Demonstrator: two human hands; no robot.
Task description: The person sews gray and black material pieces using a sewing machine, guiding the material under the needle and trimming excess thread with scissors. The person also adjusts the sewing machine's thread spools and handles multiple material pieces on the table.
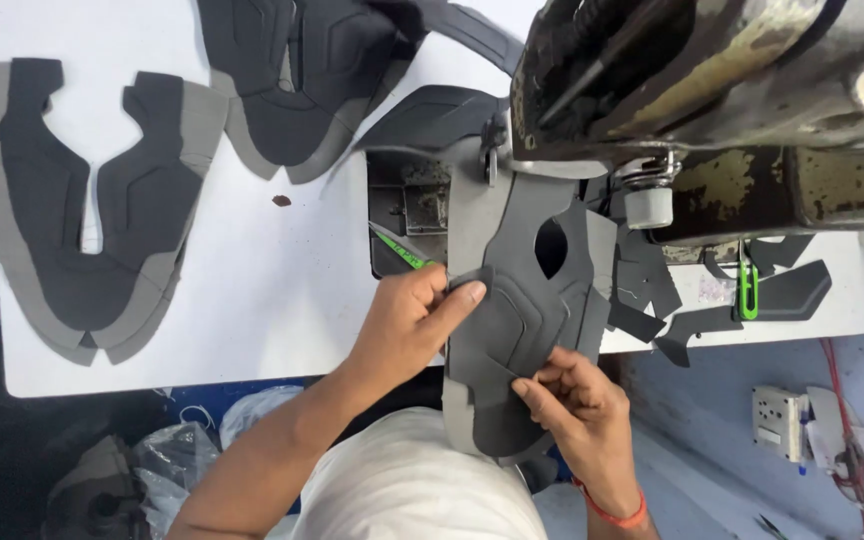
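Under machine head (712, 90): grey shoe upper (522, 320) lengthwise toward person (both hands pinching).

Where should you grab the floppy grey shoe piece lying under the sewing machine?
Probably by its two side edges near the close end, as the left hand and right hand pinch it: the flat grey shoe piece hangs off the white table there.

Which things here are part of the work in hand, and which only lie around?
In use:
- grey shoe upper
- left hand
- right hand
- sewing machine

Lying about:
- stacked uppers
- green clip
- loose dark pieces
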